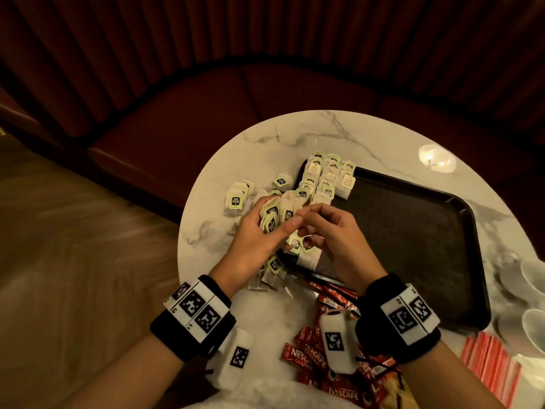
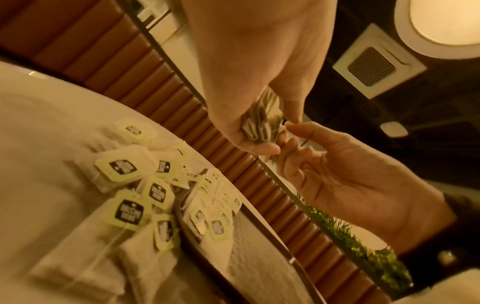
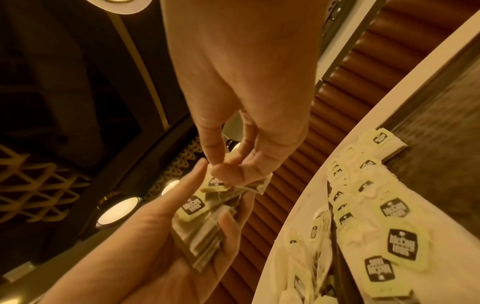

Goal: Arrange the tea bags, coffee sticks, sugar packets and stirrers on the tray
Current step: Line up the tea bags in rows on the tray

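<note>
**A:** Checking the left hand (image 1: pixel 256 237). Curled round a bundle of tea bags (image 1: pixel 272 216)?

**B:** Yep, a closed grip, with the thumb on one side and the fingers wrapped under. Held up off the counter (image 1: pixel 265 143), just above the near-left corner of the tray (image 1: pixel 413 231). Bags stacked flat against each other, green tags facing up in the head view. Can't tell the long axis of the bundle for sure; roughly near-left to far-right.

**A:** And the right hand (image 1: pixel 333 237)?

**B:** Touching the left at the fingertips. Thumb and forefinger pinched on the top tea bag (image 3: pixel 215 183) of that bundle, right at its tag. Other fingers loosely curled and holding nothing.

**A:** Anything on the tray?

**B:** Only the far-left corner: rows of tea bags (image 1: pixel 324 178), overlapped like shingles, tags up, running near to far along the left rim. A few more at the near-left rim, under the hands. Tray itself dark, with its long side going far-left to near-right.

**A:** Off the tray?

**B:** Loose tea bags (image 1: pixel 236 199) on the counter just left of the tray, pointing every which way. Red coffee sticks (image 1: pixel 306 355) in a messy heap at the near edge, between the wrists, with no common direction. Red-striped packets (image 1: pixel 489 361) near-right, side by side, long axes roughly near to far. Sugar or stirrers, can't tell. White cups (image 1: pixel 533 278) at the right edge.
</note>
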